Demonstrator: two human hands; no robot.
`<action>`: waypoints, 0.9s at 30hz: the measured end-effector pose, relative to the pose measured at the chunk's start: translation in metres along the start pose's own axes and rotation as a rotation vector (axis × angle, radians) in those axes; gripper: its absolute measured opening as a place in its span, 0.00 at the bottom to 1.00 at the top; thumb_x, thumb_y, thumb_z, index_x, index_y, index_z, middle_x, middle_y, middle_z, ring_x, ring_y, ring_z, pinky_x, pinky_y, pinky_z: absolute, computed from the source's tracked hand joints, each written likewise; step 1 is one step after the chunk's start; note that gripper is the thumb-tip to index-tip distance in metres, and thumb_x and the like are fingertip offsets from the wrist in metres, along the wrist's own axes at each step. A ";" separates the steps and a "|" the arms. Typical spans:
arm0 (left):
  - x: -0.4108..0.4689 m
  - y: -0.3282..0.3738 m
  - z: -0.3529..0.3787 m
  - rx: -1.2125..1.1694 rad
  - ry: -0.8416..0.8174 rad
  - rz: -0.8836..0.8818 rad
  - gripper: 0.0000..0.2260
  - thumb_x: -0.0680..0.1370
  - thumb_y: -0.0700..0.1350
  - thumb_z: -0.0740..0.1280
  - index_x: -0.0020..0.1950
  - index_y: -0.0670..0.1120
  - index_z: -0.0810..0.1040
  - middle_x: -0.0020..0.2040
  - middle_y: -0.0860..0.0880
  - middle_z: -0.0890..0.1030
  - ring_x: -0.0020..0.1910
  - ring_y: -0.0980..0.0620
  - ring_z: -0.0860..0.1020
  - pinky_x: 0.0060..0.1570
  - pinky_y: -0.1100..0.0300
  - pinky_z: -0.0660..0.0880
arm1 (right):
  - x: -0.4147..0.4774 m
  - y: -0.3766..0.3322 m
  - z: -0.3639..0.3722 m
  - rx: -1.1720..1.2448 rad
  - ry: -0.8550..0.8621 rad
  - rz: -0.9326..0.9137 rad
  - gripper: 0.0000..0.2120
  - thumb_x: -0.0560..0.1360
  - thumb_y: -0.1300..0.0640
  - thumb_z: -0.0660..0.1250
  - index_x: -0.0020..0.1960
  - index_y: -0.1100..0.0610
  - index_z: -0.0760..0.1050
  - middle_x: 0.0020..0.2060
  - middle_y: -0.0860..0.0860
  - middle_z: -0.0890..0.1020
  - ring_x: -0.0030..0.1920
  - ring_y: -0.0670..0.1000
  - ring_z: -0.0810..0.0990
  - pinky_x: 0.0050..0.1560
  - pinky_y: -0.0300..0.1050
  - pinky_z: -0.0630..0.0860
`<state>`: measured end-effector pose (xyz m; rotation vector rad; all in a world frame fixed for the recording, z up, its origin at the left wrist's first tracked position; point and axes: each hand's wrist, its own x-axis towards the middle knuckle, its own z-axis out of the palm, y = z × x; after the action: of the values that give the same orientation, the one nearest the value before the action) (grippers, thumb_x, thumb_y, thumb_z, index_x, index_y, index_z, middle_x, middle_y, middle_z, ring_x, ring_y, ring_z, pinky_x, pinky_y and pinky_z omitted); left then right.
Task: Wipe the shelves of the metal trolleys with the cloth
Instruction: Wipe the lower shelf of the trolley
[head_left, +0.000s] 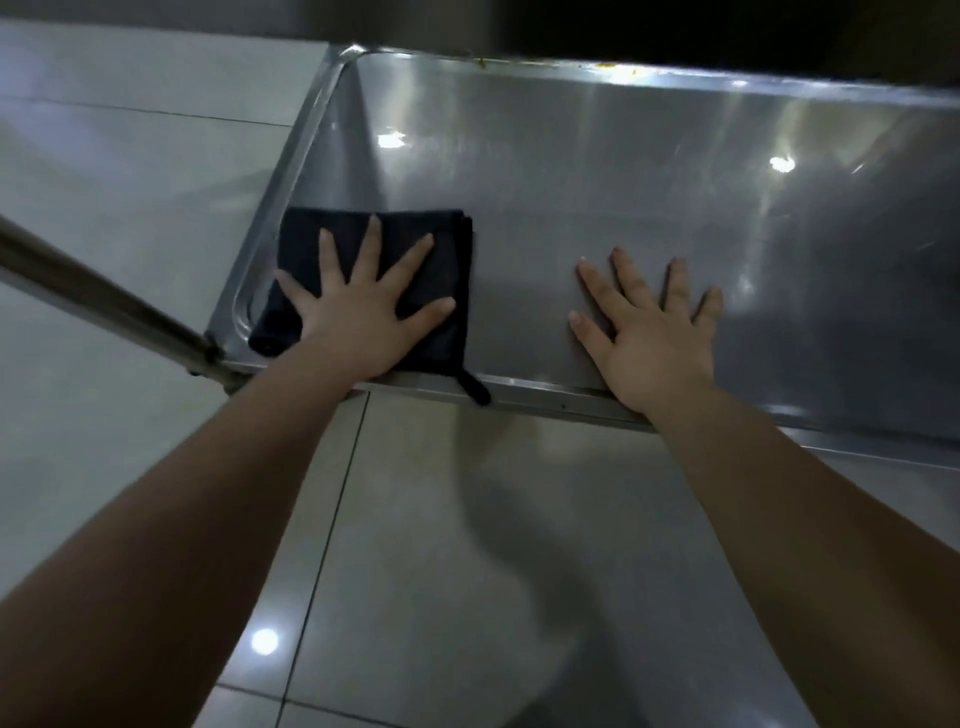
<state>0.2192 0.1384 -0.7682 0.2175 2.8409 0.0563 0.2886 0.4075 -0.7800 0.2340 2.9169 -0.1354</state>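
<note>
A broad, shallow-rimmed stainless-steel trolley shelf (623, 182) is viewed from above. A round steel tube (93, 291) is joined at its near left corner. A dark, folded square cloth (451, 260) is laid flat in that corner, probably so the rim is reached. It is pressed down by the left hand (358, 312), fingers straight and spread. The right hand (649, 338) is laid flat on bare metal nearby, likewise spread, gripping nothing, seemingly as a brace. Small yellowish specks (480, 62) on the far rim are judged still unwiped.
</note>
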 end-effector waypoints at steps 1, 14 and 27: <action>-0.016 -0.006 0.004 0.001 -0.015 -0.008 0.32 0.72 0.77 0.47 0.73 0.74 0.38 0.79 0.57 0.35 0.77 0.40 0.34 0.67 0.26 0.37 | 0.000 0.000 0.000 0.002 -0.002 -0.003 0.28 0.79 0.32 0.41 0.77 0.33 0.40 0.79 0.41 0.42 0.78 0.63 0.37 0.73 0.70 0.38; -0.033 0.039 0.004 -0.009 -0.052 -0.047 0.33 0.72 0.77 0.46 0.73 0.73 0.36 0.79 0.55 0.34 0.77 0.37 0.33 0.66 0.23 0.38 | -0.001 0.032 -0.027 0.018 -0.172 -0.144 0.29 0.81 0.35 0.48 0.78 0.36 0.41 0.79 0.42 0.41 0.78 0.61 0.38 0.74 0.67 0.39; -0.065 0.267 0.026 0.018 -0.126 0.186 0.34 0.74 0.75 0.43 0.76 0.67 0.34 0.79 0.49 0.31 0.74 0.31 0.31 0.59 0.19 0.34 | -0.048 0.142 -0.011 0.562 0.137 0.126 0.22 0.84 0.48 0.52 0.77 0.48 0.62 0.78 0.48 0.60 0.79 0.55 0.46 0.77 0.54 0.38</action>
<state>0.3267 0.3924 -0.7589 0.4712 2.6891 0.0543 0.3566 0.5407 -0.7689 0.5290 2.9134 -0.9531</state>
